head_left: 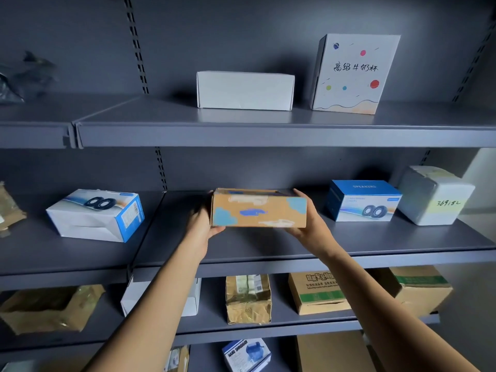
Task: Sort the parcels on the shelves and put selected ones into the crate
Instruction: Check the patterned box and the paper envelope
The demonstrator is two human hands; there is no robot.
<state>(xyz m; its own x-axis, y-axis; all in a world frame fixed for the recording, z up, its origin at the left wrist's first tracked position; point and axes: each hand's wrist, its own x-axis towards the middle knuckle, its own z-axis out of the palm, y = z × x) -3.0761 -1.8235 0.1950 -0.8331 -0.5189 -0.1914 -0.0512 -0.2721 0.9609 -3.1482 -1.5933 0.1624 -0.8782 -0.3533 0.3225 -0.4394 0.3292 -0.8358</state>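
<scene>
A flat brown cardboard parcel (259, 209) with blue patches and torn tape is held just above the middle shelf (268, 248). My left hand (200, 224) grips its left end, and my right hand (308, 224) grips its right end with the thumb along the top edge. Both arms reach up from below. No crate is in view.
On the middle shelf lie two blue-white speaker boxes (96, 214) (362, 201) and a white foam box (434, 196). On the top shelf stand a white box (244, 89) and a dotted carton (351, 73). The lower shelves carry several cardboard parcels (316, 292).
</scene>
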